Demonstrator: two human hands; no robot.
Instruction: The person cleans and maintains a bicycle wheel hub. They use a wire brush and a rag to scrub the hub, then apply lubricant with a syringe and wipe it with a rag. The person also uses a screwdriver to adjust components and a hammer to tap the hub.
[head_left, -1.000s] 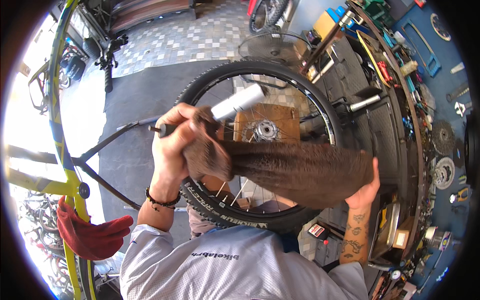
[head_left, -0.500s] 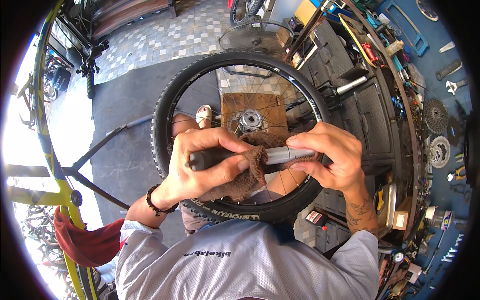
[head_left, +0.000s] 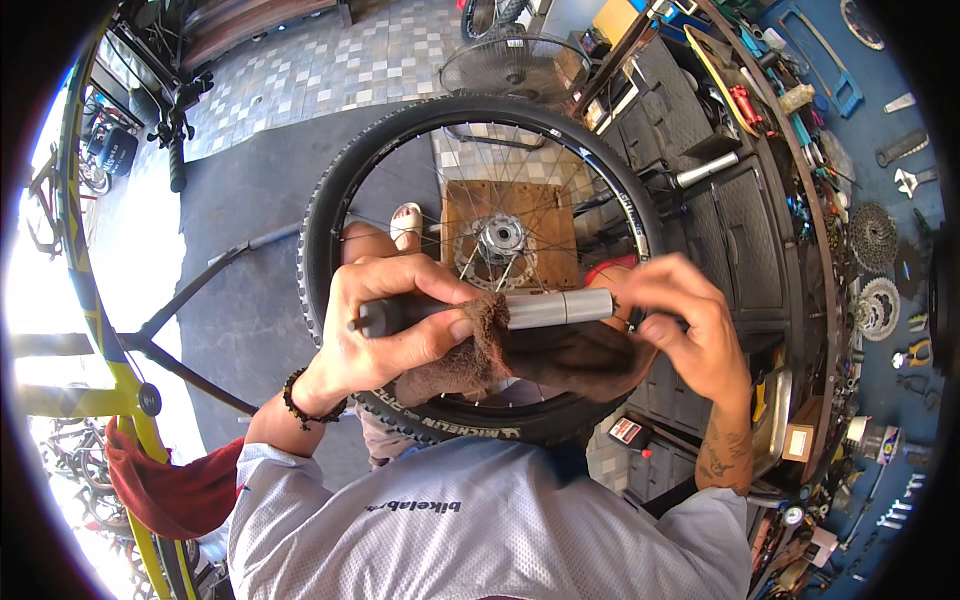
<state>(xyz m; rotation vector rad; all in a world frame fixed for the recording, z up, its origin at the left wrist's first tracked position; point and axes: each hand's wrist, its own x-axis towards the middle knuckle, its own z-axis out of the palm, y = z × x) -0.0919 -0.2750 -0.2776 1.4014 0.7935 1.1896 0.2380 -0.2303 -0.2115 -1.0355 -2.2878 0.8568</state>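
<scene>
My left hand [head_left: 400,315] is closed round the black end of a silver-and-black tube [head_left: 560,308], thumb and forefinger pinching a brown rag [head_left: 455,368] against it. The tube's bare silver part points right, with a thin seam around it near the tip. The rag drapes below the tube and spreads toward the right. Just off the silver tip is my right hand [head_left: 700,325], its thumb and fingers apart, the fingertips smeared by motion. Beneath both hands lies a bicycle wheel [head_left: 330,160] with a black knobby tire; its hub [head_left: 502,238] shows above the tube.
A wooden board [head_left: 455,205] is under the hub. At left stands a yellow bike frame [head_left: 95,400] with a red cloth [head_left: 175,480] hanging by it. Beyond the wheel is a fan [head_left: 515,70]. Black drawers [head_left: 745,225] and a blue tool wall [head_left: 880,130] line the right.
My right hand has come off the silver part of the tube and moved right. More of the tube is bare, and the rag's right part hangs lower. My left hand shifted slightly left.
</scene>
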